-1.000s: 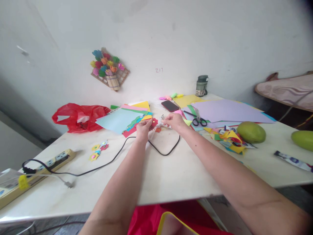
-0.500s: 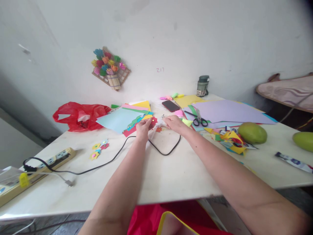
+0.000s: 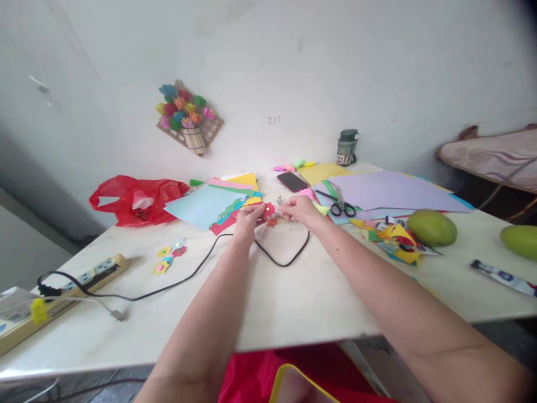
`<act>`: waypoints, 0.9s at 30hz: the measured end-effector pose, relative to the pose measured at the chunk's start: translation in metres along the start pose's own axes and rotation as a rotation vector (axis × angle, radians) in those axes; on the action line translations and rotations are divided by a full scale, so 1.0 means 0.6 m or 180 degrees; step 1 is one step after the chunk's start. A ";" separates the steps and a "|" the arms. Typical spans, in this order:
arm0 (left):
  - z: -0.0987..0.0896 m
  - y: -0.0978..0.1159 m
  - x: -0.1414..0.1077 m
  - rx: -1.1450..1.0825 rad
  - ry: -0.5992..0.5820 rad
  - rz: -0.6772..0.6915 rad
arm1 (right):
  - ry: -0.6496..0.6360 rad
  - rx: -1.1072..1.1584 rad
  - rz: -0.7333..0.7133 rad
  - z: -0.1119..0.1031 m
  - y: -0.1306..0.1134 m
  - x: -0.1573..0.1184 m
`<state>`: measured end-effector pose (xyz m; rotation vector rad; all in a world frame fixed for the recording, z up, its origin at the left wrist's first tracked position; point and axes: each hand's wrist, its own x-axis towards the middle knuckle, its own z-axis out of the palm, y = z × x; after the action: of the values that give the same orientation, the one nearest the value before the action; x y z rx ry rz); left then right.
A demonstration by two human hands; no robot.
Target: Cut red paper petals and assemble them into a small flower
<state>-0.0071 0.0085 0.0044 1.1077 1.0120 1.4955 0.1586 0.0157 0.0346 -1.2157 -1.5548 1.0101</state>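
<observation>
My left hand [image 3: 250,215] pinches a red paper flower [image 3: 269,210] with a small yellow dot at its centre. My right hand [image 3: 300,209] is closed in a pinch at the flower's right side; what lies between its fingertips is too small to make out. A whitish object, partly hidden, sits just behind the fingertips. Below the hands, a black cord [image 3: 283,265] loops on the table. Small paper flowers [image 3: 170,256] in yellow, red and blue lie to the left.
Coloured paper sheets [image 3: 201,206] and a red plastic bag [image 3: 138,198] lie at left, near a power strip [image 3: 94,275]. On the right are scissors [image 3: 343,209], a phone [image 3: 292,181], lilac paper [image 3: 377,190], paper scraps [image 3: 396,240], green fruit [image 3: 432,228] and a tube [image 3: 503,277].
The red flower has shifted slightly right, toward my right hand, and shows more fully. My right hand has moved a little, with its fingertips now at the flower's edge.
</observation>
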 end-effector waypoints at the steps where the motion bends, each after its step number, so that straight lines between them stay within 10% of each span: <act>1: 0.001 0.000 -0.001 0.0030 -0.0025 -0.0013 | -0.0049 0.0090 0.0047 0.000 0.001 0.000; 17: -0.002 0.005 -0.002 0.0179 -0.0642 -0.0317 | -0.0137 0.0543 0.0229 0.004 0.004 0.000; 27: -0.008 0.006 -0.003 0.0215 -0.0392 -0.0181 | 0.0185 0.0063 -0.0042 -0.008 0.004 0.006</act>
<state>-0.0121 0.0061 0.0063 1.1942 1.0061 1.3397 0.1635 0.0198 0.0340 -1.2093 -1.5028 0.9711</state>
